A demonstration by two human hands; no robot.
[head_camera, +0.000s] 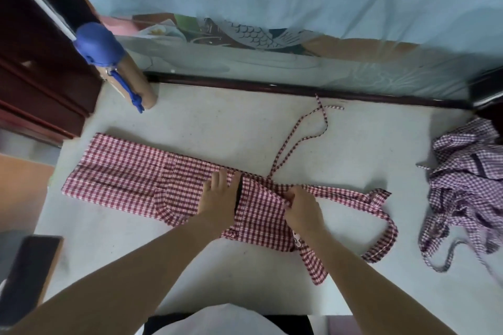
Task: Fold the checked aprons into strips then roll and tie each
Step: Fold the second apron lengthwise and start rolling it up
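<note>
1. Two checked aprons in view: red checked apron (130, 174) lies flat along the middle of the bench (206, 128), purple checked apron (468, 187) sits crumpled near the right edge, well apart from the red one.
2. Step in hand, as I judge it: folding the red one into a strip. Left part already looks like a long narrow band; the bib end by my hands is bunched and not squared up.
3. My left hand (219, 196) rests flat on the cloth, fingers straight and together, pressing the fold down beside a dark seam.
4. My right hand (300, 208) has fingers curled on a fold of the bib edge, pinching it; exact finger placement is partly hidden by the cloth.
5. Thin tie strings (299, 128) trail loose toward the back of the bench; wider neck strap (386, 223) loops out to the right.
6. Next move, I guess: pull the pinched edge over to match the strip width, flatten, tuck the strap in, keep the ties free for the knot.
7. Rolling and tying not started; purple one untouched.
8. Also here: tube with a blue cap (114, 62) at back left, dark phone (27, 277) at near left.
</note>
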